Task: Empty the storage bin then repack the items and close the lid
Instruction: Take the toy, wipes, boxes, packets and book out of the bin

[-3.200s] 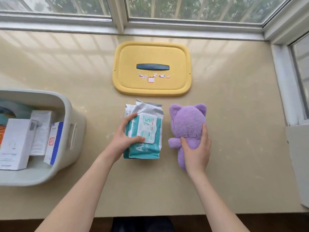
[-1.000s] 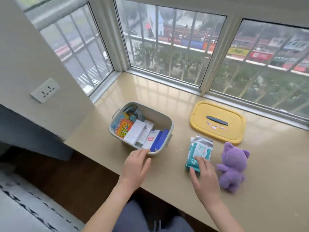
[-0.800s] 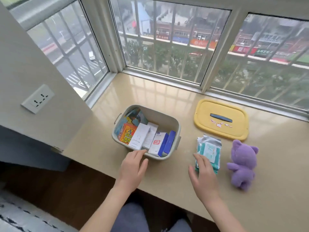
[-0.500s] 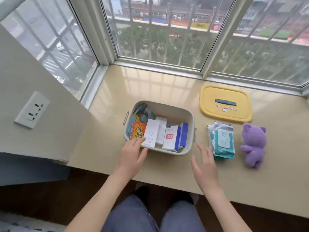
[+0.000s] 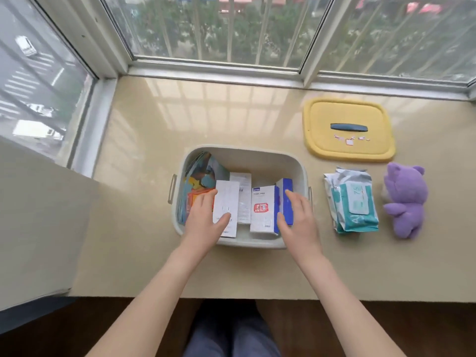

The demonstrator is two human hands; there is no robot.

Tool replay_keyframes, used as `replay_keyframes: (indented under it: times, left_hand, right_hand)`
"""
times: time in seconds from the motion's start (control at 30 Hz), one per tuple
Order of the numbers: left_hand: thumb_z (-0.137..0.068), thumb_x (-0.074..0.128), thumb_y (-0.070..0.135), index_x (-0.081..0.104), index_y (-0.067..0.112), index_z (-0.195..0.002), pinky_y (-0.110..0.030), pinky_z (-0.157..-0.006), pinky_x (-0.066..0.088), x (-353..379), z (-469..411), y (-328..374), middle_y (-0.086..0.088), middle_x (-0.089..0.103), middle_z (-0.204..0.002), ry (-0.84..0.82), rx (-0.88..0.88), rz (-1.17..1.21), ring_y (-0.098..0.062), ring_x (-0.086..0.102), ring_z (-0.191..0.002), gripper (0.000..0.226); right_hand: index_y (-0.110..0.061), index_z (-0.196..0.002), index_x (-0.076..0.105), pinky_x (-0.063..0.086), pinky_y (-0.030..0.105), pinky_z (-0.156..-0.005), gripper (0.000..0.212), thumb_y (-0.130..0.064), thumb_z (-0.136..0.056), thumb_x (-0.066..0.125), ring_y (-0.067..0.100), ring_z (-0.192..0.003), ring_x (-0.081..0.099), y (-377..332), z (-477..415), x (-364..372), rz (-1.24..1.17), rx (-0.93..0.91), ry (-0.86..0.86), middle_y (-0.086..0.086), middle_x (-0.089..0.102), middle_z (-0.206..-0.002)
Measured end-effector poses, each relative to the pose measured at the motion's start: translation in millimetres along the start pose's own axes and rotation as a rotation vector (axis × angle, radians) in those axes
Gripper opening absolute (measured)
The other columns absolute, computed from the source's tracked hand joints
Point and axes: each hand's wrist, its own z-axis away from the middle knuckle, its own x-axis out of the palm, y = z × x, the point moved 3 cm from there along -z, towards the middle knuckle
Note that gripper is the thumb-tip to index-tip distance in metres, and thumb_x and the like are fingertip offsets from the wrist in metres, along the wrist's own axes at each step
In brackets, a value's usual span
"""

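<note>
Risk: left hand (image 5: 203,222) and right hand (image 5: 298,222), both spread and empty over bin (image 5: 257,161), may topple leaning boxes (image 5: 262,210) if grabbed together.

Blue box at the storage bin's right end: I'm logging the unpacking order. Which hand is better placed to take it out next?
Right, probably. The right hand is spread at the blue box; the left hand is farther left, over the white box and orange packet.
</note>
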Motion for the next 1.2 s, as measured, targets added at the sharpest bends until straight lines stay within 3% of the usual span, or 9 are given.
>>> replay_keyframes:
  times: [0.17, 0.37, 0.5, 0.6, 0.8, 0.93, 1.0, 1.1, 1.2]
  left_hand:
    - [-0.083, 0.07, 0.035, 0.025, 0.026, -0.15, -0.039, -0.102, 0.037, 38.3, -41.1, -29.4, -0.004, 0.034, -0.146, -0.083, -0.122, -0.064, -0.022, 0.037, -0.132, 0.081]
    - [-0.079, 0.074, 0.028, 0.018, 0.026, -0.153, -0.04, -0.108, 0.032, 60.1, -57.3, -37.4, -0.011, 0.031, -0.148, -0.172, -0.154, -0.111, -0.029, 0.034, -0.135, 0.093]
    - [-0.078, 0.073, 0.019, 0.019, 0.024, -0.152, -0.038, -0.106, 0.035, 66.9, -64.1, -32.9, -0.011, 0.033, -0.143, -0.182, -0.143, -0.1, -0.029, 0.036, -0.131, 0.091]
    - [-0.079, 0.075, 0.015, 0.019, 0.024, -0.153, -0.035, -0.107, 0.033, 69.9, -69.9, -31.6, -0.01, 0.034, -0.142, -0.151, -0.156, -0.039, -0.026, 0.036, -0.131, 0.093]
    - [-0.078, 0.076, 0.015, 0.023, 0.025, -0.152, -0.03, -0.102, 0.032, 73.1, -80.4, -34.9, -0.009, 0.04, -0.142, -0.094, -0.14, 0.038, -0.024, 0.039, -0.13, 0.091]
    - [-0.08, 0.075, 0.02, 0.023, 0.025, -0.151, -0.037, -0.103, 0.039, 74.3, -80.0, -36.7, -0.007, 0.045, -0.14, -0.093, -0.182, 0.071, -0.024, 0.044, -0.127, 0.089]
    - [-0.079, 0.076, 0.019, 0.023, 0.023, -0.15, -0.042, -0.104, 0.043, 74.5, -79.5, -37.8, -0.005, 0.048, -0.14, -0.081, -0.217, 0.138, -0.024, 0.047, -0.127, 0.089]
    - [-0.08, 0.076, 0.021, 0.027, 0.016, -0.148, -0.046, -0.103, 0.045, 78.2, -80.7, -39.9, -0.006, 0.052, -0.14, -0.071, -0.274, 0.197, -0.024, 0.05, -0.127, 0.084]
    - [-0.081, 0.076, 0.023, 0.042, 0.013, -0.138, -0.046, -0.098, 0.048, 83.4, -83.4, -40.5, -0.005, 0.059, -0.13, -0.059, -0.304, 0.239, -0.022, 0.056, -0.119, 0.067]
  right_hand:
    - [-0.017, -0.151, 0.032, 0.03, 0.034, -0.112, 0.06, -0.023, -0.096, 0.053, 0.024, -0.141, 0.032, 24.3, -37.8, 50.4, 0.075, 0.145, -0.056, 0.007, 0.028, -0.156]
    - [-0.027, -0.155, 0.015, 0.034, 0.036, -0.108, 0.072, -0.031, -0.095, 0.054, 0.03, -0.143, 0.021, 41.9, -50.2, 73.8, 0.375, 0.221, -0.136, 0.015, 0.008, -0.161]
    - [-0.028, -0.155, 0.015, 0.028, 0.033, -0.109, 0.072, -0.022, -0.094, 0.053, 0.032, -0.13, 0.026, 40.1, -53.2, 78.1, 0.452, 0.146, -0.167, 0.017, 0.015, -0.159]
    - [-0.03, -0.154, 0.022, 0.03, 0.032, -0.105, 0.072, -0.016, -0.091, 0.056, 0.03, -0.122, 0.03, 39.7, -55.3, 76.3, 0.416, 0.099, -0.137, 0.013, 0.023, -0.158]
    - [-0.028, -0.148, 0.037, 0.026, 0.03, -0.108, 0.074, -0.013, -0.081, 0.066, 0.028, -0.13, 0.027, 40.4, -58.4, 77.6, 0.154, 0.092, -0.071, 0.006, 0.032, -0.154]
    - [-0.027, -0.148, 0.036, 0.027, 0.033, -0.112, 0.075, -0.027, -0.081, 0.069, 0.03, -0.135, 0.028, 41.9, -61.2, 79.5, 0.072, 0.169, -0.078, 0.01, 0.024, -0.153]
    - [-0.036, -0.15, 0.027, 0.037, 0.037, -0.108, 0.079, -0.033, -0.082, 0.067, 0.028, -0.127, 0.038, 40.8, -61.9, 83.2, -0.009, 0.202, -0.147, 0.008, 0.026, -0.148]
    - [-0.051, -0.148, 0.012, 0.049, 0.038, -0.091, 0.083, -0.039, -0.084, 0.062, 0.023, -0.102, 0.053, 37.9, -63.0, 88.4, -0.035, 0.204, -0.22, 0.003, 0.039, -0.128]
    - [-0.058, -0.144, 0.011, 0.051, 0.032, -0.075, 0.079, -0.039, -0.086, 0.061, 0.014, -0.085, 0.056, 38.4, -65.5, 88.6, -0.096, 0.214, -0.194, 0.0, 0.044, -0.112]
